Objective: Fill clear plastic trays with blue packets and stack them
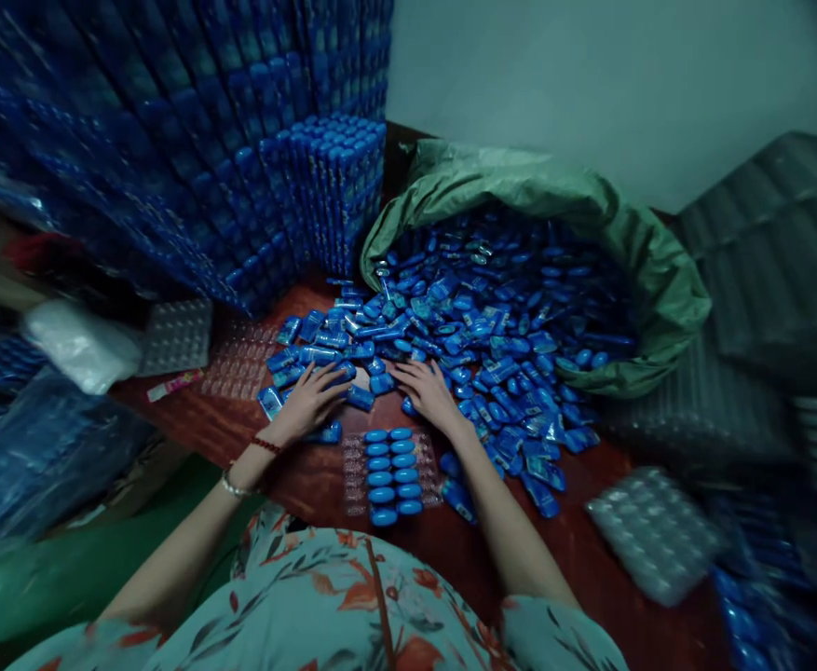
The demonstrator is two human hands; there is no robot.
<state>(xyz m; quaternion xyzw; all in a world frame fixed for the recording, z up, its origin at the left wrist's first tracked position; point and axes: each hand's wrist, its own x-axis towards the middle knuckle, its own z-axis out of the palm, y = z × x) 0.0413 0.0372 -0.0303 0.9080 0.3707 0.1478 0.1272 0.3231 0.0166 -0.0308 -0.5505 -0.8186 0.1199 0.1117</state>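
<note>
From where I'm standing, the person's left hand (pixel 314 396) is resting palm down with its fingers spread loosely over small shiny blue plastic packs (pixel 510 373), and the right hand (pixel 426 387) is reaching among them, fingers extended and apart. The packs are spilling across the reddish-brown table (pixel 296 475) from a green fabric sack (pixel 666 270), while a clear plastic blister tray (pixel 428 466) is lying nearer the person, carrying two columns of glossy blue ovals (pixel 380 477).
</note>
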